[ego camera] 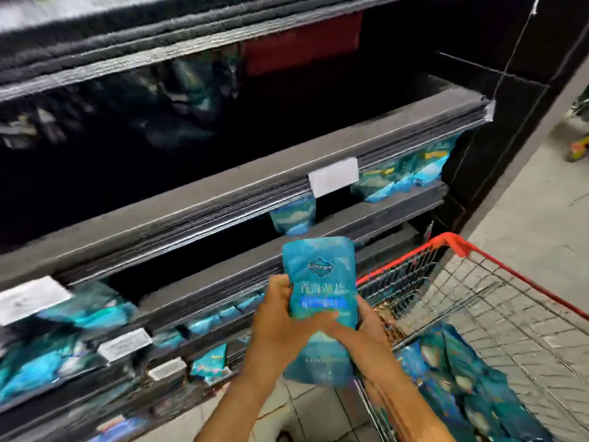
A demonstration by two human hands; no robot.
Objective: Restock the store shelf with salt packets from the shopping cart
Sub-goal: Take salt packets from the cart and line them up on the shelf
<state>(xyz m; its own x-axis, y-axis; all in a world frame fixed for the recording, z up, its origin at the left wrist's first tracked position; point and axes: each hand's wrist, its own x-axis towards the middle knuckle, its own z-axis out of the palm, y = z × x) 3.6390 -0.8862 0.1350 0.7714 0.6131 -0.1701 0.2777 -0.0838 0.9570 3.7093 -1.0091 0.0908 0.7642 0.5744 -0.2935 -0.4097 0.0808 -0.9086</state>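
**A:** How do you reckon that salt packet [320, 282] handles?

**B:** Judging by the look of it, a soft plastic pouch packed full, so dense for its size and a bit slack; the film looks glossy, likely slippery. It should not break easily, though a pinch at one corner would let it sag and slide.

**A:** So where would you take it?

**B:** Around the lower half, from both sides, which is how it is held. The left hand [280, 327] curls its fingers round the left edge, thumb on the front. The right hand [357, 339] grasps the right edge and the bottom, fingers wrapped behind. Neither hand is free.

**A:** And where does it sit relative to them?

**B:** Upright between the two hands, its top half standing clear above the fingers, printed face toward the camera. A second packet [318, 368] appears to lie under it against the palms, though blur makes that hard to be sure of.

**A:** And relative to the shelf?

**B:** In front of the shelf [223, 193], not yet on it, just below a gap with one packet standing [293, 218]. The shopping cart [478, 260] is to the right, more packets heaped inside [462, 387]
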